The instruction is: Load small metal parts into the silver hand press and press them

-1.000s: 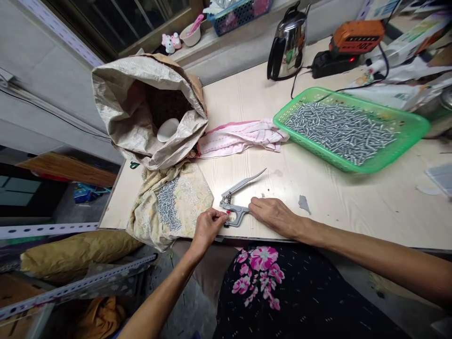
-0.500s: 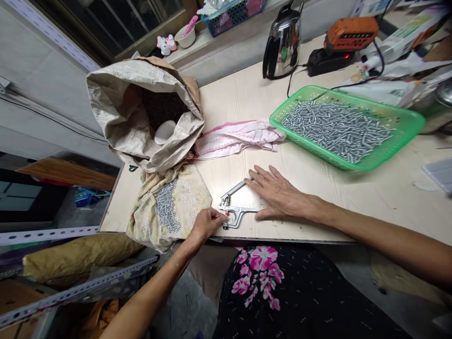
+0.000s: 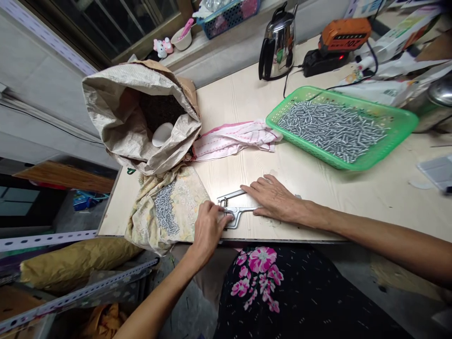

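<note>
Metal snap-fastener pliers [image 3: 237,214] lie on the table near its front edge, jaws to the left, with a spring near the pivot. My right hand [image 3: 277,197] holds their two handles, fingers over the upper one and thumb against the lower one. At the jaws, my left hand [image 3: 209,226] is closed, its fingertips pressed together; whatever is between them is hidden. Left of it, a pile of small silvery metal pieces [image 3: 165,209] rests on a yellowish patterned cloth [image 3: 190,197].
A green basket [image 3: 399,136] of similar metal pieces [image 3: 332,129] stands at right. An open woven sack [image 3: 116,136] with a white scoop-like piece [image 3: 163,134] stands back left. Behind are a pink-white towel [image 3: 235,140], a kettle [image 3: 278,44] and an orange battery [image 3: 344,35] on a charger.
My left hand has moved up over the jaws, covering the red part seen before. My right hand's fingers have curled in from a spread pose, and the handles are closer together.
</note>
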`<action>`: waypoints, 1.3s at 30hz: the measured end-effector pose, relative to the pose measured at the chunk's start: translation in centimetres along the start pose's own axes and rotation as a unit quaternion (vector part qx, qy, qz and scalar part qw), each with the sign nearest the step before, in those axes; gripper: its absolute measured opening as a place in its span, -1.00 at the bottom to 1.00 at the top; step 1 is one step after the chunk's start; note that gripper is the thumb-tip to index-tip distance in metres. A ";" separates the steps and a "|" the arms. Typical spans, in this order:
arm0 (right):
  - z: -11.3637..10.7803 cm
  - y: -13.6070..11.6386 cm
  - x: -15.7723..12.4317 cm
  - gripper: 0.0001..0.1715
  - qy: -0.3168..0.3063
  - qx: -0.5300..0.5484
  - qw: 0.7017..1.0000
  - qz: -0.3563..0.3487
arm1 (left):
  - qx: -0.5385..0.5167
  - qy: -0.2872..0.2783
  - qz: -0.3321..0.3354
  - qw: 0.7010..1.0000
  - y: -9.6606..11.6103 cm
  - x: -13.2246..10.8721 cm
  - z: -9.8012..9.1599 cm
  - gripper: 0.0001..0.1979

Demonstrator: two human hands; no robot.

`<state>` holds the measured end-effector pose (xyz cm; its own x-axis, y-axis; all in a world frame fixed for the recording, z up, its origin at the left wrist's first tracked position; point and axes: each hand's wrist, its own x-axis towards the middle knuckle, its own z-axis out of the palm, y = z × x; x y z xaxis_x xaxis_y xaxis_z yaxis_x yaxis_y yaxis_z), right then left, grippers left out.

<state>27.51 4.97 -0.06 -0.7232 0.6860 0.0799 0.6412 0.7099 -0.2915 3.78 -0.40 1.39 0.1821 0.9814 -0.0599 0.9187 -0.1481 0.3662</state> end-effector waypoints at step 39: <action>0.3 6.0 1.9 -0.75 0.024 0.021 0.999 -0.020 | -0.011 0.024 0.257 0.966 5.5 -1.2 6.8 -0.49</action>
<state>29.93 10.49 -1.96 -0.7340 0.6651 0.1371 0.6004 0.7299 -0.3267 10.98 -3.23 -2.81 0.5951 0.7838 0.1777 0.7034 -0.6149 0.3565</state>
